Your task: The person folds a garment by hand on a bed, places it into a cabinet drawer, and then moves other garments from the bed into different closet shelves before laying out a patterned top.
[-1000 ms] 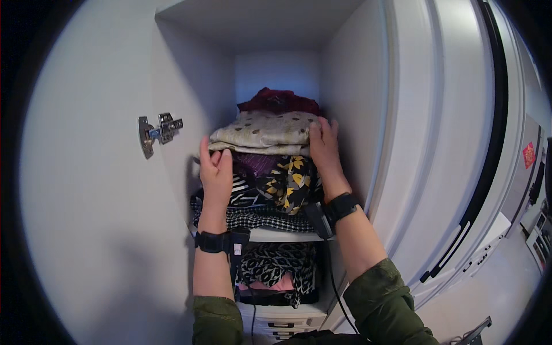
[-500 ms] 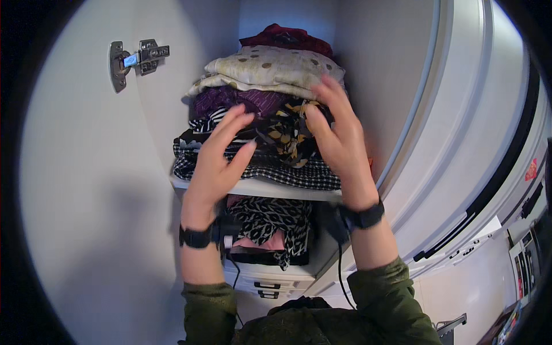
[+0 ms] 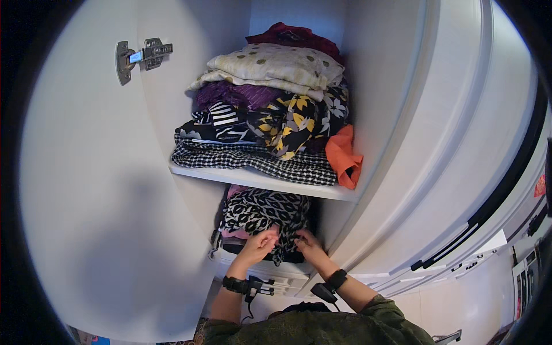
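At the lower shelf, both my hands are at a black-and-white patterned garment (image 3: pixel 261 207). My left hand (image 3: pixel 259 246) has its fingers closed together at the garment's front, where pink cloth (image 3: pixel 236 234) shows beneath. My right hand (image 3: pixel 311 246) is at the garment's right side, with thumb and fingers slightly apart and fingertips near its edge. Dark cloth (image 3: pixel 294 256) lies under the garment. Each wrist wears a black strap with a small device and a cable.
The shelf above (image 3: pixel 259 180) carries a clothes stack: black-and-white checked cloth (image 3: pixel 247 164), a yellow-flowered black garment (image 3: pixel 293 123), purple cloth (image 3: pixel 241 95), cream spotted cloth (image 3: pixel 276 63), dark red cloth (image 3: pixel 293 35). Orange cloth (image 3: pixel 343 155) hangs at its right. A hinged white door (image 3: pixel 92 172) stands left.
Both hands have dropped from in front of the upper stack to the garment on the lower shelf. The orange cloth and flowered garment are now uncovered. The view has shifted slightly.
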A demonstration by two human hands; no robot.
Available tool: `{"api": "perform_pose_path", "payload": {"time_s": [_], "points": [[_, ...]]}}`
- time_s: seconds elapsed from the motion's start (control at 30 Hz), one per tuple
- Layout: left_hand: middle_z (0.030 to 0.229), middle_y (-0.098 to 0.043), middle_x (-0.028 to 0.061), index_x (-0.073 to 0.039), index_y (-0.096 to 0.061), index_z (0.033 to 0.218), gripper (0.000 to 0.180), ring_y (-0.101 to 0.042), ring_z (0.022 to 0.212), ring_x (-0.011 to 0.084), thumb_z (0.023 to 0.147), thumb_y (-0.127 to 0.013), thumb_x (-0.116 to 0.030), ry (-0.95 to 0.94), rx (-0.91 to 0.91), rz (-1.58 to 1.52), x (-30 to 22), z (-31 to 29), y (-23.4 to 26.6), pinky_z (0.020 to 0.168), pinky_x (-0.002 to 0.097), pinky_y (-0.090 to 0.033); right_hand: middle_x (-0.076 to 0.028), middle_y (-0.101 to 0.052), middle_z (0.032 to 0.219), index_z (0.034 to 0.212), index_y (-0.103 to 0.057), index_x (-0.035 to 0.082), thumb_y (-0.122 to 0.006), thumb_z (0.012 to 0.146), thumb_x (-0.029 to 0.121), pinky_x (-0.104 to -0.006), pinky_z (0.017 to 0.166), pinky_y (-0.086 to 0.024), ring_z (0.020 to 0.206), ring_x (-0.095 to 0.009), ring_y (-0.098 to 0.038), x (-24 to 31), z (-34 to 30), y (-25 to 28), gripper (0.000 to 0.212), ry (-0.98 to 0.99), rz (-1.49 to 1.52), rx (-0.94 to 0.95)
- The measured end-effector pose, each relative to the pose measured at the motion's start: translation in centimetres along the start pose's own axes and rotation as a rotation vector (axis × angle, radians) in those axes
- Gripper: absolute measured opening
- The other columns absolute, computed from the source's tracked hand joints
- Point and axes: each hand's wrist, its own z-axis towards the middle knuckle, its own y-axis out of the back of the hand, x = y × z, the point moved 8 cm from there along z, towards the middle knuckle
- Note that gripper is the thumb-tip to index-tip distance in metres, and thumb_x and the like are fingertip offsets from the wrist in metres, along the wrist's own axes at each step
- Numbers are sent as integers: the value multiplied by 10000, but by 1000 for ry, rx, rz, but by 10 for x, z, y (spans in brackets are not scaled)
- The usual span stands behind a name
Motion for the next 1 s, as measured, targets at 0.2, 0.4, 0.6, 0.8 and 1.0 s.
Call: {"api": "perform_pose_path", "payload": {"time_s": [0.2, 0.4, 0.6, 0.8, 1.0], "points": [[945, -547, 65, -24, -350, 1193, 435, -514, 766, 106, 815, -499, -176, -43, -239, 154, 8, 23, -21, 599, 229, -433, -145, -509, 988, 1073, -462, 0, -519, 777, 194, -288, 716, -400, 845, -209, -500, -3, 16, 8, 359, -2, -68, -205], [838, -544, 113, 8, -473, 941, 229, -498, 759, 159, 786, -499, -159, 37, -201, 415, 41, 46, -23, 637, 292, -408, -46, -537, 845, 1005, -502, -13, -503, 784, 161, -213, 618, -388, 707, -112, -472, -21, 26, -2, 282, -145, 22, -83], [807, -538, 110, -5, -485, 919, 189, -482, 709, 160, 774, -514, -123, -89, -182, 439, 24, 31, -25, 648, 291, -396, -32, -537, 858, 966, -521, -15, -462, 801, 68, -205, 666, -391, 744, -89, -469, 47, -3, -17, 194, 156, 49, -8], [861, -531, 18, 12, -516, 966, 217, -461, 747, 50, 784, -520, -106, -146, -207, 1, -65, -27, -9, 645, 185, -388, -107, -542, 935, 1102, -449, 39, -478, 788, 111, -264, 756, -392, 865, -165, -502, 8, -21, 1, 324, 117, 131, -59], [950, -542, 100, 81, -426, 1094, 430, -529, 799, 119, 708, -504, -92, -318, -351, -448, -165, -108, -5, 717, 219, -408, -182, -482, 1039, 1245, -235, -1, -559, 730, 107, -274, 768, -390, 891, -216, -508, -5, -4, -3, 618, 275, -81, -128]]}}
